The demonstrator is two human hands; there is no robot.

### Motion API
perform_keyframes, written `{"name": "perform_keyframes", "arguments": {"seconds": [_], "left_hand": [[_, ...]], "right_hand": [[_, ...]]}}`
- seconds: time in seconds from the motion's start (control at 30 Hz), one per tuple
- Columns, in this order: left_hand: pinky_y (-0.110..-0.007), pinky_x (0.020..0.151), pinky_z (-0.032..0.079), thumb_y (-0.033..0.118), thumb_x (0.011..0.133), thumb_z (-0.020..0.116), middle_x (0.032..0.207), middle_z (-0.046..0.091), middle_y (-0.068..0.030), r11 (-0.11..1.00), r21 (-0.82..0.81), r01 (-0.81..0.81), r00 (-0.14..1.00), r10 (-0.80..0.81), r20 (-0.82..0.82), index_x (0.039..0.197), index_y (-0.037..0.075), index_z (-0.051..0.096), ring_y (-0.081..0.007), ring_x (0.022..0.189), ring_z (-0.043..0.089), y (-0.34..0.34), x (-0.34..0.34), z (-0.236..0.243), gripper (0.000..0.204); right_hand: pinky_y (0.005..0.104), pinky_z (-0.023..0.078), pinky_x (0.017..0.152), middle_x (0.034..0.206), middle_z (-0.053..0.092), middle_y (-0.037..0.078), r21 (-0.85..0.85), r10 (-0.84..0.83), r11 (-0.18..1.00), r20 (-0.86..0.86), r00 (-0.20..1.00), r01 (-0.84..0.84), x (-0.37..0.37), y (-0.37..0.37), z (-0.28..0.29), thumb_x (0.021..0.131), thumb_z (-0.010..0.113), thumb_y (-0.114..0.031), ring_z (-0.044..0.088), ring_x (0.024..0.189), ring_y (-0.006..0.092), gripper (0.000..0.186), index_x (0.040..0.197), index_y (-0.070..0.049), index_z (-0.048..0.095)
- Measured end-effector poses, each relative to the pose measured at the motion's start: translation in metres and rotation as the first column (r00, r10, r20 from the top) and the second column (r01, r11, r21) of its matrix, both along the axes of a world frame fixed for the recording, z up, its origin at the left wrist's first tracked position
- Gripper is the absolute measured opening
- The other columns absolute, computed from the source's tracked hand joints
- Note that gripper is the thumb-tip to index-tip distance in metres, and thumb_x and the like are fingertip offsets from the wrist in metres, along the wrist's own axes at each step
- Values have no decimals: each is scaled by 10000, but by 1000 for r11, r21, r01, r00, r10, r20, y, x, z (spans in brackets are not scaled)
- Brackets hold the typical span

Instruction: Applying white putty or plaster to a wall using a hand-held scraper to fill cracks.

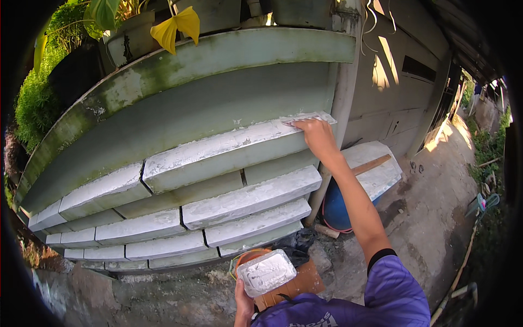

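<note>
My right hand (313,131) reaches up to the right end of the upper ledge (207,141), its fingers closed on a thin, flat spreading tool (289,122) against the white-coated top. Low at the centre, my left hand (241,294) grips the side of a rectangular tray (267,272) holding white paste. Below the upper ledge run several stepped rows of pale slabs (250,196), many coated white and split by dark joints.
Potted plants (131,43) stand above the curved, mossy rim (218,57). A pipe (344,82) runs up beside the ledges, near a blue drum (338,207) under a white board (381,177). Cardboard (310,283) lies below me. A concrete path (447,163) runs along the right.
</note>
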State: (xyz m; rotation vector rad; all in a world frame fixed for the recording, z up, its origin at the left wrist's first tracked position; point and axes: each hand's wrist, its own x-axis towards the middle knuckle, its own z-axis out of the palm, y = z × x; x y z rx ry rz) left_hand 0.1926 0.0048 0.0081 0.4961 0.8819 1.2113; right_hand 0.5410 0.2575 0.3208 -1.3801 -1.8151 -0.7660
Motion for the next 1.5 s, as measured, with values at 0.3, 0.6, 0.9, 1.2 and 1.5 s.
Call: {"name": "perform_keyframes", "arguments": {"seconds": [0.3, 0.6, 0.9, 1.2, 1.5], "left_hand": [[-389, 1116, 389, 415, 1058, 436, 1443, 527, -79, 999, -10, 33, 998, -33, 53, 1484, 68, 416, -217, 1326, 511, -10, -12, -11, 550], [-378, 1110, 391, 417, 1056, 447, 1433, 533, -74, 999, -7, 34, 998, -34, 48, 1458, 51, 437, -212, 1313, 517, -15, -12, -9, 543], [-365, 1085, 413, 414, 1061, 434, 1381, 558, -64, 1000, -15, 6, 1000, -6, -26, 1472, 59, 421, -195, 1284, 535, -18, -11, 5, 544], [-351, 1048, 450, 400, 1063, 438, 1377, 564, -62, 998, 0, -58, 997, 58, -47, 1474, 64, 425, -184, 1256, 559, -22, -19, 8, 531], [-326, 1015, 465, 392, 1060, 451, 1328, 584, -40, 996, 10, -84, 996, 84, -24, 1446, 71, 449, -161, 1209, 578, -19, -33, 11, 501]], "right_hand": [[427, 550, 794, 977, 748, 114, 92, 135, 986, 16, 991, -135, -30, -51, 8, 787, 616, 42, 703, 890, 298, 271, 991, -69, 755], [412, 549, 809, 987, 748, 116, -11, 91, 996, 67, 994, -91, -51, -27, -6, 788, 602, 46, 703, 921, 296, 274, 1004, -46, 743], [405, 549, 819, 1012, 748, 118, 143, 64, 988, 15, 998, -66, -63, -12, 2, 758, 616, 55, 706, 957, 309, 306, 1025, -35, 736], [382, 544, 773, 992, 747, 97, 173, 91, 980, 71, 993, -102, -113, -40, -10, 767, 689, -30, 703, 941, 262, 245, 1007, -63, 726], [420, 535, 811, 1004, 740, 116, 49, 105, 993, 69, 992, -108, -128, -44, -13, 768, 608, 61, 691, 922, 302, 284, 1003, -42, 730]]}}
